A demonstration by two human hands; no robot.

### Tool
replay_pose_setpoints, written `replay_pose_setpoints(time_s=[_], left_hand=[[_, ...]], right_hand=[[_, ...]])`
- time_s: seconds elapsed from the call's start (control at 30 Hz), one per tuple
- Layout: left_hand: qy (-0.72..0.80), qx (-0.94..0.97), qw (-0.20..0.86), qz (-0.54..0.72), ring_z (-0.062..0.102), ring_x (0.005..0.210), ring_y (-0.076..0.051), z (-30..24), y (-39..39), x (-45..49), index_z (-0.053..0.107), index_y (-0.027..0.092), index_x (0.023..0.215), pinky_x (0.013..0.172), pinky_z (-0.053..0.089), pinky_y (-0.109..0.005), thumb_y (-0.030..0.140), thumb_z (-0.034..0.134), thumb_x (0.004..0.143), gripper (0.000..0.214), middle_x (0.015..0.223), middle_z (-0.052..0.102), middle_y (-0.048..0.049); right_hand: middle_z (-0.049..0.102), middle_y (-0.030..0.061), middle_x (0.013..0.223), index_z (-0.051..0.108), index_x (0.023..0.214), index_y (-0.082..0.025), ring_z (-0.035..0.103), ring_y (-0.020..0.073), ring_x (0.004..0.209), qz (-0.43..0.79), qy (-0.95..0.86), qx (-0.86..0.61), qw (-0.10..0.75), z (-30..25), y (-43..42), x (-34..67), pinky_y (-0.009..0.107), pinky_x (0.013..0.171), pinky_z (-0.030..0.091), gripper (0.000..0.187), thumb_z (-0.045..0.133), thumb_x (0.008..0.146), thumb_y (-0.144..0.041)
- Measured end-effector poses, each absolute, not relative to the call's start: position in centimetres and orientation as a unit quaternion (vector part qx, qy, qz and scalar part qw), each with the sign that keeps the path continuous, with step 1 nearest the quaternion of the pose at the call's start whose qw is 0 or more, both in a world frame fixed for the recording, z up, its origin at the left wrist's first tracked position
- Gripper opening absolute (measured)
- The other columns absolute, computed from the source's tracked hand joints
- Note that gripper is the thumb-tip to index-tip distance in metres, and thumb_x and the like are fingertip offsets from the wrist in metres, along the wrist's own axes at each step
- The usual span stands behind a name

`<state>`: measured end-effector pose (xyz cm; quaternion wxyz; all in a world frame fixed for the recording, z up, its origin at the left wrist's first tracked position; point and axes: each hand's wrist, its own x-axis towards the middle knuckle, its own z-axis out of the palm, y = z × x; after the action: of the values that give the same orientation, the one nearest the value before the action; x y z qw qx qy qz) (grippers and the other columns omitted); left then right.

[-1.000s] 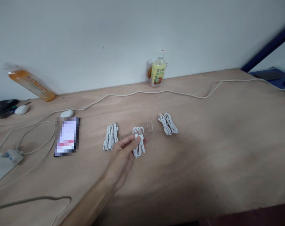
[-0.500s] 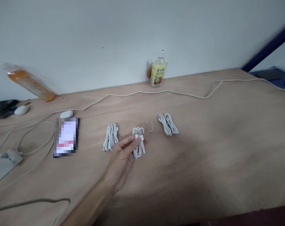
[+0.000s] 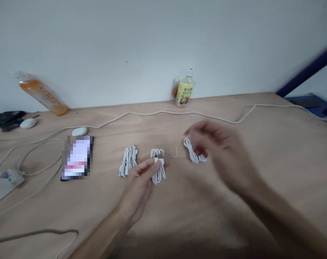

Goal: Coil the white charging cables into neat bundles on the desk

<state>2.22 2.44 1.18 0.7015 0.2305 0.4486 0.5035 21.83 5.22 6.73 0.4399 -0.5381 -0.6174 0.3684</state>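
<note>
The middle cable bundle [image 3: 158,169] is pinched at its plug end between the thumb and fingers of the left hand [image 3: 140,183]. It is held low over the bench [image 3: 260,172], between the left bundle [image 3: 128,163] and the right bundle [image 3: 191,154]. The right hand [image 3: 217,151] is seen only as a blur above the right bundle, and whether its fingers are closed on anything cannot be told.

Because only the plug end is gripped, the loops could probably be shaken loose and the coil undone if it is lifted quickly. The small wire tie [image 3: 173,151], lying just beside the pinched bundle, could easily be swept away by the right hand, and the right bundle could be knocked askew.

The bench is made of pale, bare plywood. A long white cord [image 3: 152,113] is laid across its back, and a phone [image 3: 77,158] lies flat to the left. A yellow juice bottle [image 3: 185,92] is stood upright at the plain white wall [image 3: 125,36], and an orange bottle [image 3: 41,94] is leaned against it. A blue beam [image 3: 309,68] is seen at the right.
</note>
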Motion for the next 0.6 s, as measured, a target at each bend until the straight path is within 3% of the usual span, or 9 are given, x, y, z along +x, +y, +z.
replay_pose_setpoints(time_s=[0.1, 0.33, 0.6], left_hand=[[0.440, 0.248, 0.691, 0.517, 0.075, 0.103, -0.021, 1.2, 2.6, 2.2, 0.092, 0.020, 0.094, 0.098, 0.056, -0.028, 0.044, 0.106, 0.068, 0.038, 0.103, 0.086, -0.0066], [0.443, 0.243, 0.681, 0.530, 0.072, 0.106, -0.022, 0.9, 2.7, 1.9, 0.092, 0.020, 0.095, 0.096, 0.054, -0.028, 0.042, 0.105, 0.068, 0.037, 0.103, 0.085, -0.0080], [0.431, 0.248, 0.701, 0.510, 0.068, 0.098, -0.022, 0.9, 2.8, 1.8, 0.091, 0.018, 0.087, 0.094, 0.052, -0.031, 0.044, 0.104, 0.070, 0.034, 0.092, 0.081, -0.0076]], right_hand=[[0.066, -0.0013, 0.073, 0.068, 0.086, -0.021, 0.061, 0.0154, 0.066, 0.411, -0.638, -0.508, 0.407, 4.9, 4.1, 19.4, 0.029, 0.062, 0.049, 0.023, 0.063, 0.104, -0.034], [0.070, -0.0002, 0.080, 0.073, 0.091, -0.021, 0.060, 0.0142, 0.071, 0.480, -0.607, -0.459, 0.437, 0.8, 3.7, 16.7, 0.029, 0.067, 0.047, 0.023, 0.066, 0.103, -0.039], [0.060, -0.0042, 0.067, 0.069, 0.080, -0.022, 0.046, 0.0097, 0.052, 0.620, -0.519, -0.392, 0.440, -0.5, 4.5, 17.4, 0.025, 0.051, 0.040, 0.041, 0.077, 0.095, -0.059]])
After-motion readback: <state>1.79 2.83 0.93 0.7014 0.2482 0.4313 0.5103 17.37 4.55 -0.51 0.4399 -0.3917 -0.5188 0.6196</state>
